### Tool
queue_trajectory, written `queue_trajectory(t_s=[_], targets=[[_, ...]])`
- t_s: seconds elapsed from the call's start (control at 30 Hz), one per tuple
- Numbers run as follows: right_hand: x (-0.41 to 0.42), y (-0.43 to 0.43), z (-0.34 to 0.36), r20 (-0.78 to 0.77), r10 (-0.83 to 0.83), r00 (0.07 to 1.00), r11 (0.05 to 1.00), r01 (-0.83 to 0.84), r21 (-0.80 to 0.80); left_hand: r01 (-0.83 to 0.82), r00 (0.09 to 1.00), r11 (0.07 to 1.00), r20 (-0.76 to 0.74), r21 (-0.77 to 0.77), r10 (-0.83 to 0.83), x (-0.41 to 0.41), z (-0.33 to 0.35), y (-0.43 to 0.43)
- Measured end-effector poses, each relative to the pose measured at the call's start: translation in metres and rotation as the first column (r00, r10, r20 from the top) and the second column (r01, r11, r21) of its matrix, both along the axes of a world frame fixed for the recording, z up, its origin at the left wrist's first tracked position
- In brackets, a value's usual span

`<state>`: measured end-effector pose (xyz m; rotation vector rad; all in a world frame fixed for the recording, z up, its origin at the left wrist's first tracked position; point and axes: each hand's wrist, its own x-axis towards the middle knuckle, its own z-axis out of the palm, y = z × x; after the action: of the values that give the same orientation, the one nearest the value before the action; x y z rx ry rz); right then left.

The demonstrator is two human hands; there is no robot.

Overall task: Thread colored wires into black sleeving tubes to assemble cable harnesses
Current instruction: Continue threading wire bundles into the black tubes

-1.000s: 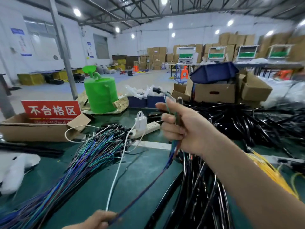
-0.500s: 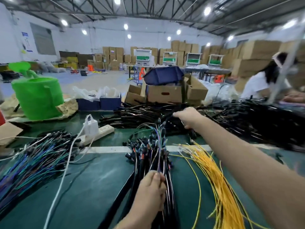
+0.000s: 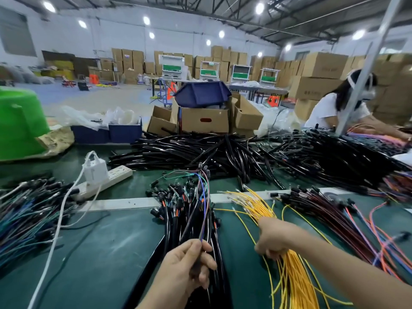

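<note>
My left hand (image 3: 187, 266) pinches a thin bundle of colored wires (image 3: 204, 197) that rises from my fingers and fans out green, blue and purple at the top. It hovers over a heap of sleeved black harnesses (image 3: 189, 210) in the middle of the green table. My right hand (image 3: 273, 239) is curled into the bundle of yellow wires (image 3: 289, 273) to the right and grips some of them. A big pile of black sleeving tubes (image 3: 200, 150) lies across the back of the table.
Loose blue-green wires (image 3: 26, 217) lie at left, red and orange wires (image 3: 347, 221) at right. A white power strip (image 3: 107, 179) with charger and cable sits left of center. Cardboard boxes (image 3: 205, 119) and a green can (image 3: 20, 123) stand behind. A person (image 3: 338, 105) works at far right.
My right hand came back from the black tube pile to the yellow wires near me. My left hand stayed over the harness heap with the wire bundle. The view swung right.
</note>
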<state>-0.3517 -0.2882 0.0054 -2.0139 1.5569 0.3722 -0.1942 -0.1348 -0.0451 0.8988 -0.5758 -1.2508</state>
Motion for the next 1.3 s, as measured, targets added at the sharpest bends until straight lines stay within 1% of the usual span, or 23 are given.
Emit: queue_trajectory(t_s=[0.07, 0.1, 0.13, 0.17, 0.23, 0.27, 0.33, 0.37, 0.43, 0.47, 0.57, 0.6, 0.63, 0.67, 0.77, 0.87, 0.9, 0.97, 1.03, 1.13, 1.17, 1.3], targets=[[0.0, 0.001, 0.006, -0.012, 0.034, 0.999, 0.999, -0.033, 0.029, -0.006, 1.0, 1.0, 0.026, 0.027, 0.006, 0.002, -0.002, -0.001], [0.0, 0.0, 0.011, 0.024, 0.034, 0.999, 0.998, -0.035, 0.043, -0.008, 1.0, 0.999, 0.029, 0.041, 0.007, 0.003, -0.003, -0.002], [-0.001, -0.002, 0.015, 0.107, 0.009, 0.994, 0.998, -0.016, 0.064, -0.001, 1.0, 0.998, 0.03, 0.055, -0.001, 0.004, -0.003, -0.002], [-0.002, -0.005, 0.02, 0.222, -0.049, 0.974, 0.994, 0.026, 0.106, 0.006, 1.0, 0.998, 0.017, 0.061, -0.007, 0.003, -0.003, -0.003], [0.001, -0.007, 0.032, 0.44, -0.194, 0.877, 0.964, 0.088, 0.251, 0.035, 0.999, 0.997, -0.016, 0.071, -0.034, 0.002, -0.003, -0.004], [0.005, -0.006, 0.037, 0.516, -0.26, 0.816, 0.942, 0.098, 0.32, 0.057, 0.998, 0.995, -0.024, 0.08, -0.055, 0.001, -0.003, -0.005], [0.016, 0.0, 0.04, 0.593, -0.356, 0.722, 0.907, 0.113, 0.407, 0.087, 0.995, 0.992, -0.059, 0.097, -0.081, 0.0, -0.003, -0.005], [0.023, 0.004, 0.037, 0.61, -0.387, 0.692, 0.897, 0.13, 0.422, 0.101, 0.992, 0.989, -0.083, 0.111, -0.092, 0.0, -0.002, -0.005], [0.038, 0.012, 0.028, 0.66, -0.406, 0.632, 0.901, 0.157, 0.403, 0.139, 0.988, 0.982, -0.089, 0.13, -0.128, 0.003, 0.0, -0.003], [0.045, 0.015, 0.024, 0.699, -0.407, 0.588, 0.906, 0.158, 0.394, 0.155, 0.987, 0.978, -0.073, 0.137, -0.147, 0.004, 0.001, -0.002], [0.06, 0.016, 0.02, 0.792, -0.451, 0.412, 0.892, 0.168, 0.42, 0.176, 0.984, 0.975, -0.031, 0.136, -0.173, 0.003, 0.001, -0.001], [0.063, 0.015, 0.023, 0.81, -0.461, 0.363, 0.888, 0.184, 0.422, 0.17, 0.985, 0.977, -0.021, 0.132, -0.169, 0.002, 0.0, -0.001], [0.066, 0.013, 0.027, 0.825, -0.457, 0.333, 0.889, 0.206, 0.409, 0.163, 0.987, 0.978, -0.017, 0.13, -0.162, 0.002, -0.001, -0.001], [0.069, 0.01, 0.032, 0.838, -0.433, 0.333, 0.899, 0.232, 0.372, 0.157, 0.988, 0.979, -0.025, 0.13, -0.155, 0.002, -0.001, -0.001], [0.078, 0.002, 0.045, 0.851, -0.369, 0.373, 0.918, 0.291, 0.27, 0.187, 0.98, 0.971, -0.091, 0.147, -0.175, 0.006, 0.002, 0.001], [0.093, -0.005, 0.052, 0.838, -0.406, 0.365, 0.9, 0.321, 0.296, 0.228, 0.971, 0.96, -0.116, 0.165, -0.211, 0.009, 0.008, 0.004], [0.098, -0.008, 0.052, 0.835, -0.386, 0.392, 0.906, 0.331, 0.263, 0.229, 0.97, 0.959, -0.121, 0.166, -0.21, 0.009, 0.01, 0.006], [0.108, -0.014, 0.051, 0.836, -0.309, 0.454, 0.923, 0.356, 0.148, 0.213, 0.97, 0.964, -0.153, 0.159, -0.189, 0.012, 0.013, 0.009], [0.116, -0.018, 0.049, 0.834, -0.274, 0.479, 0.923, 0.376, 0.087, 0.217, 0.96, 0.965, -0.211, 0.148, -0.183, 0.016, 0.012, 0.011], [0.123, -0.025, 0.045, 0.813, -0.175, 0.556, 0.928, 0.369, -0.053, 0.223, 0.956, 0.967, -0.22, 0.123, -0.193, 0.017, 0.009, 0.012], [0.125, -0.028, 0.043, 0.806, -0.155, 0.571, 0.928, 0.363, -0.078, 0.214, 0.957, 0.97, -0.224, 0.116, -0.184, 0.016, 0.009, 0.012], [0.125, -0.03, 0.036, 0.792, -0.198, 0.577, 0.952, 0.305, 0.016, 0.182, 0.959, 0.979, -0.235, 0.089, -0.157, 0.014, 0.007, 0.011]])
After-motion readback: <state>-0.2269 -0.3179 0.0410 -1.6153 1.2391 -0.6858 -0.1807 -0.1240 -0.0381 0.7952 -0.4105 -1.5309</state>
